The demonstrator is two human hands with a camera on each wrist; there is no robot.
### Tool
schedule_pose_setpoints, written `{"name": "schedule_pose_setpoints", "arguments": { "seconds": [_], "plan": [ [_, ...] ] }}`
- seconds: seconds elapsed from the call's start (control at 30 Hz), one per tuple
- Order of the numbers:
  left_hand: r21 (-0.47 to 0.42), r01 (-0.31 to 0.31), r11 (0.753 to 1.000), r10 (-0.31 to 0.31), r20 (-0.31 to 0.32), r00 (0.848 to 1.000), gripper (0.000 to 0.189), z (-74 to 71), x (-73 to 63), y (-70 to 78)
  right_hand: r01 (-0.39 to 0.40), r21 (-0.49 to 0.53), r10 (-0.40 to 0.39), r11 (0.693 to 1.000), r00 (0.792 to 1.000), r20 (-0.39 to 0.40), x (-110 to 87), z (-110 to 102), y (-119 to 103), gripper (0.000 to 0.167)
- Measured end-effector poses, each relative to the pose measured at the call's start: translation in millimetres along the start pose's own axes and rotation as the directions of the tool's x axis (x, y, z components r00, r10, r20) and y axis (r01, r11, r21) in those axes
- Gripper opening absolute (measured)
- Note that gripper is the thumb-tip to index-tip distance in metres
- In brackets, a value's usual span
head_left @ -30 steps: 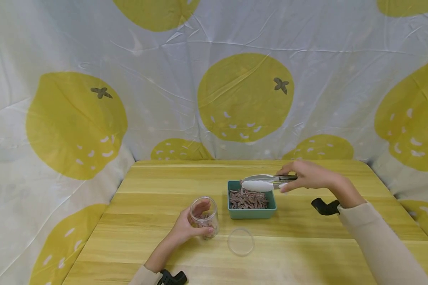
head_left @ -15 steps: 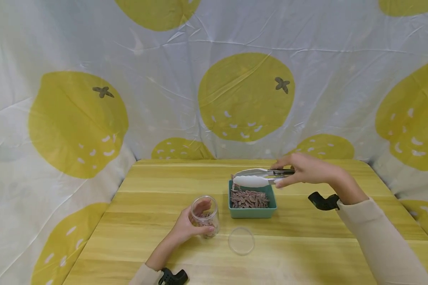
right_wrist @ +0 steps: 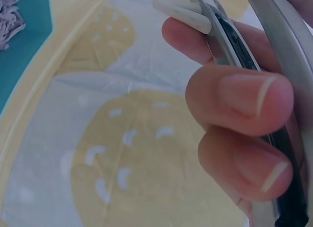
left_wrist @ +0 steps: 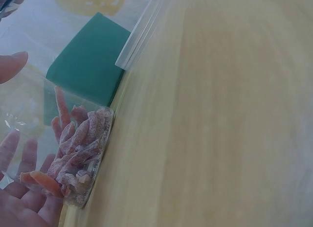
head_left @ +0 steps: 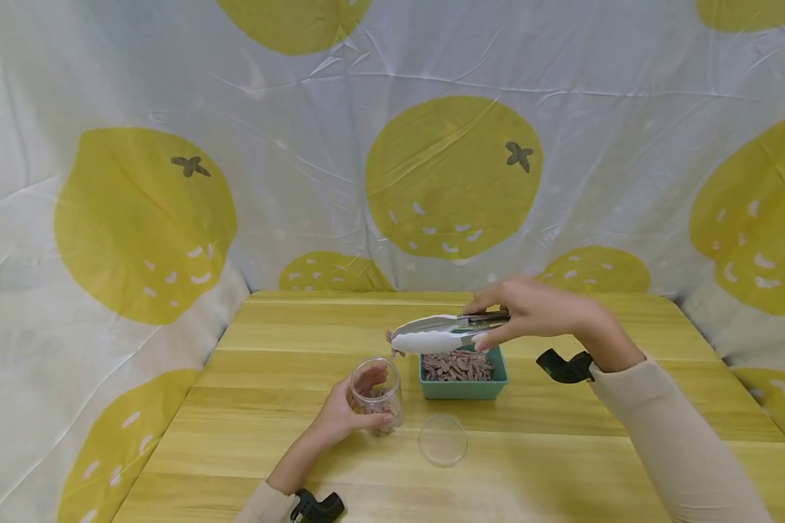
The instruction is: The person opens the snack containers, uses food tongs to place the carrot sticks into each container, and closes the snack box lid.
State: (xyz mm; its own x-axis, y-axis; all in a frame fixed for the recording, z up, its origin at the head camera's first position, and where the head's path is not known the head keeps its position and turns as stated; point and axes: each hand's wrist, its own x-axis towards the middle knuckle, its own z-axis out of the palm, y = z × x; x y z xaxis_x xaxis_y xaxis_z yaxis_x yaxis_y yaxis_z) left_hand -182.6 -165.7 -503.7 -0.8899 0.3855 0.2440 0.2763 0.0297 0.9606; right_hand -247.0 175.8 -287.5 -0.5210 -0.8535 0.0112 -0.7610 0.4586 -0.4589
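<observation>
My left hand [head_left: 337, 415] holds a clear round jar [head_left: 395, 403], upright and lidless, on the table. Reddish-brown, powdery dried strips [left_wrist: 80, 146] lie in the jar's lower part. My right hand [head_left: 541, 311] grips metal tongs with white scalloped tips [head_left: 427, 342]. A few strips [head_left: 390, 338] stick out from the end of the tongs, just above and behind the jar's mouth. In the right wrist view, fingertips [right_wrist: 244, 97] wrap the tongs' metal arm [right_wrist: 232, 46]. A teal rectangular box [head_left: 464, 391] holds a heap of the same strips [head_left: 456, 366], partly under the tongs.
A clear round lid [head_left: 443, 441] lies flat on the wooden table [head_left: 248, 414], in front of the teal box and right of the jar. A lemon-print cloth [head_left: 301, 145] hangs behind and along both sides of the table.
My right hand has lifted the tongs from above the teal box and carried them left with strips in their tips, close to the jar. The left hand and jar have stayed put.
</observation>
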Motion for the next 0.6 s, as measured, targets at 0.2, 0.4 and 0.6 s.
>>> {"name": "schedule_pose_setpoints", "arguments": {
  "seconds": [0.2, 0.4, 0.6],
  "plan": [
    [0.017, 0.024, 1.0, -0.024, -0.008, 1.0, 0.077, 0.4, -0.1, 2.1, 0.076, 0.012, -0.076, 0.997, 0.996, 0.037, 16.9, 10, -2, 0.049],
    [0.043, 0.05, 0.998, -0.05, -0.007, 0.999, 0.079, -0.2, -1.5, 3.3, 0.076, 0.047, -0.079, 0.996, 0.995, 0.066, 28.6, 17, -8, 0.046],
    [0.071, 0.091, 0.993, -0.09, -0.02, 0.996, 0.079, -0.1, -2.0, 4.7, 0.075, -0.005, -0.074, 0.997, 0.993, 0.088, 40.0, 24, -9, 0.045]
  ]
}}
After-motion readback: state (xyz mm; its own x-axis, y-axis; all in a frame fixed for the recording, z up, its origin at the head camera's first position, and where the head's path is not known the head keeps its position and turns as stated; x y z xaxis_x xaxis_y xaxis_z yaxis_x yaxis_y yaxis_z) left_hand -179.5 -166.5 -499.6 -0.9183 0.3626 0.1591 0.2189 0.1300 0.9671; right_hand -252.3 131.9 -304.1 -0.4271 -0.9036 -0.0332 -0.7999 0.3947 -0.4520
